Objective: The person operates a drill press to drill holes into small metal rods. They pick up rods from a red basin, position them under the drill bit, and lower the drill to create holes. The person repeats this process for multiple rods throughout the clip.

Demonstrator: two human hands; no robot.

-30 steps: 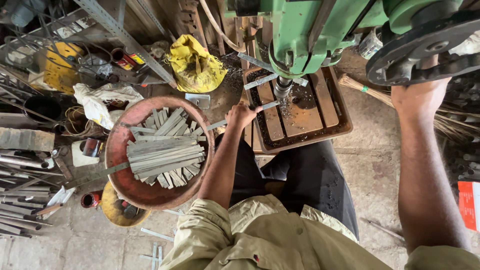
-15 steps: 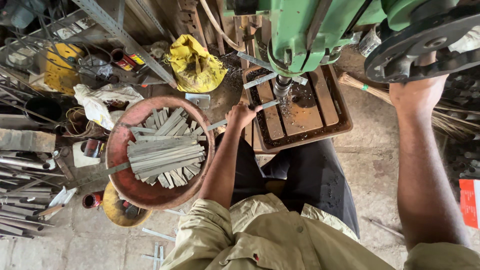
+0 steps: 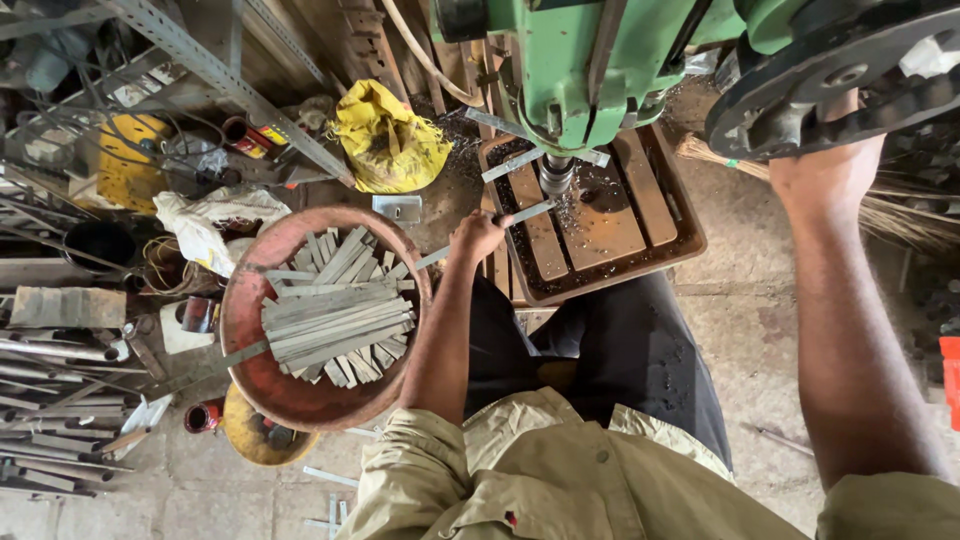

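A cluttered workshop floor of pale concrete spreads below, strewn with rods, cans and scrap along the left side. A green drill press (image 3: 590, 70) stands over a rusty brown work table (image 3: 670, 235) dusted with metal shavings. The left hand (image 3: 478, 235) is closed around one end of a flat grey metal strip (image 3: 520, 215), a long narrow piece that lies slanted across the table with its far end under the drill chuck (image 3: 556, 175). The right hand (image 3: 825, 165) reaches up to the black feed wheel (image 3: 850, 70); its fingers are hidden behind the wheel, so their grip cannot be told. Just beside the left arm sits a round red-brown basin (image 3: 250, 330) heaped with similar grey strips. A crumpled yellow sack (image 3: 390, 135) lies behind it.
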